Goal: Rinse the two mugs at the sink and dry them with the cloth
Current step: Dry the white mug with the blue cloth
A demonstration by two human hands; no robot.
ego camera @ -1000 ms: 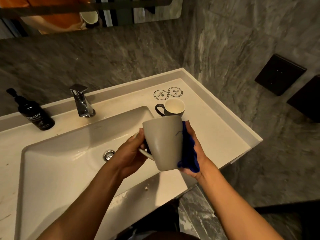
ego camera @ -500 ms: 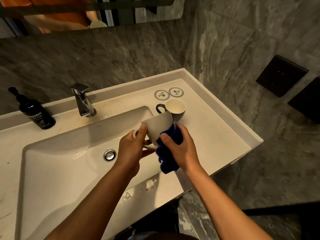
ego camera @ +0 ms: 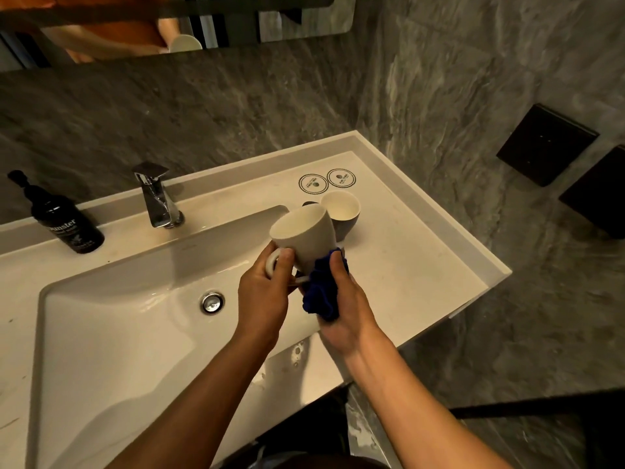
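Tilted upright again after lying on its side half a second earlier, the white mug [ego camera: 302, 236] showed its open mouth to the camera as a person dried it over the right end of the sink [ego camera: 111, 319]. Nearest the camera, the left hand [ego camera: 263, 292] gripped the mug by its handle, thumb pressed on top of the loop, while the right hand [ego camera: 345, 309] held a bunched blue cloth [ego camera: 321, 292] curled in its fingers against the mug's lower wall. Water drops lay on the front edge of the counter [ego camera: 406, 265] just below the hands. Behind the held mug, and partly hidden by it, the second mug [ego camera: 341, 213], dark outside and pale inside, stood upright on the counter, near two round printed coasters [ego camera: 326, 181]. Farther back, a chrome tap [ego camera: 157, 198] stood at the basin's rear edge, with a dark pump bottle [ego camera: 64, 221] well to its left against the grey stone wall.
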